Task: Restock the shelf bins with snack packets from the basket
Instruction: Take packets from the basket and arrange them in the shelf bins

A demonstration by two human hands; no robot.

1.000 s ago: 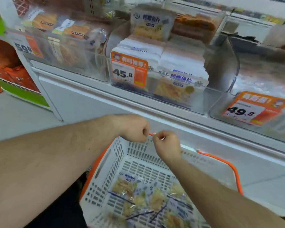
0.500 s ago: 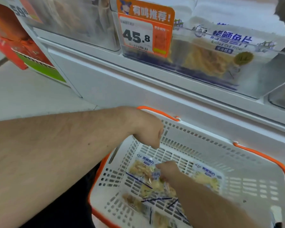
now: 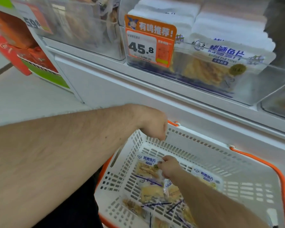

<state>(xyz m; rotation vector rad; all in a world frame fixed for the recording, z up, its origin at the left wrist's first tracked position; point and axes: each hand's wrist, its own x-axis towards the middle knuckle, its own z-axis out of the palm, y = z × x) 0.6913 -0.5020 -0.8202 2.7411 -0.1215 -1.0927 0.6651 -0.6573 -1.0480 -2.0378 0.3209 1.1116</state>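
White shelving fronts the slotted white plastic basket, where the right hand pinches a clear fish-snack packet while the left hand grips its far rim.

shop | price tag on shelf bin | basket

Light is bright, even and diffuse, with only soft shadow inside the white slotted plastic basket around the fingers. Above them, faint glare veils the clear plastic shelf bin. The wide lens bows straight shelf edges; the corners are blurred and smeared.
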